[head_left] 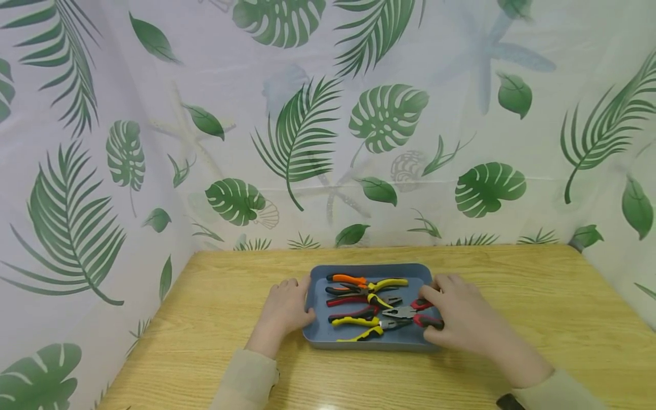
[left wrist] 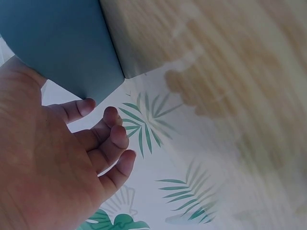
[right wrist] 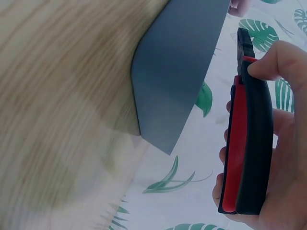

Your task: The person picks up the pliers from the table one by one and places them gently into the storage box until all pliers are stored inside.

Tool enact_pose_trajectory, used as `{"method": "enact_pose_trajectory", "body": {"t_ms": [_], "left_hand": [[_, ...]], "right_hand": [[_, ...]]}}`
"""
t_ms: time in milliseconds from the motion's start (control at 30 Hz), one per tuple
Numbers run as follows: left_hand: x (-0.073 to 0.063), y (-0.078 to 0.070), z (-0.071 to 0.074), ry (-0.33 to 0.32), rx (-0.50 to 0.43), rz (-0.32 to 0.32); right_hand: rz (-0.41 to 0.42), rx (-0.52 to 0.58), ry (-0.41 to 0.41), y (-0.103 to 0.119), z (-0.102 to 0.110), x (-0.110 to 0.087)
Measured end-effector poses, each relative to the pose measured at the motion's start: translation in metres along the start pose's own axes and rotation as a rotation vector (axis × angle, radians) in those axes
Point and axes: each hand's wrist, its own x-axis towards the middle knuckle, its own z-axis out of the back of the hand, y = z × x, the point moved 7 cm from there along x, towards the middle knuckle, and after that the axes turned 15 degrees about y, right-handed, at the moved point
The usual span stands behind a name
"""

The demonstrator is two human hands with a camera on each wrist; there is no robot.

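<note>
A blue-grey rectangular tray (head_left: pixel 320 326) stands on the table with several pliers in it. My left hand (head_left: pixel 284 310) grips its left side, thumb at the rim; in the left wrist view the other fingers curl loosely beside the tray wall (left wrist: pixel 62 43). In my right hand (head_left: pixel 463 313) I hold combination pliers (head_left: pixel 402 312) with red-and-black handles, above the tray's right end, their jaws pointing left. The right wrist view shows my thumb on the black grip (right wrist: pixel 258 139) and fingers behind it. Inside lie orange-handled pliers (head_left: pixel 348 279), dark red-handled pliers (head_left: pixel 348 300) and yellow-handled pliers (head_left: pixel 359 322).
The wood-grain table (head_left: pixel 205 341) extends on both sides of the tray and in front of it. Behind and to the sides hangs a white cloth (head_left: pixel 318 222) printed with green leaves, meeting the table's back edge.
</note>
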Motion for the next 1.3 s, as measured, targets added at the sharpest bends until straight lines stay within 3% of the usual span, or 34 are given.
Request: {"method": "enact_pose_trajectory", "body": {"t_ms": [467, 1300], "left_hand": [[0.000, 0.000, -0.001, 0.008, -0.002, 0.002], [0.002, 0.001, -0.003, 0.005, 0.003, 0.006]], "right_hand": [[0.056, 0.015, -0.024, 0.014, -0.003, 0.010], [0.063, 0.025, 0.012, 0.033, -0.011, 0.029]]}}
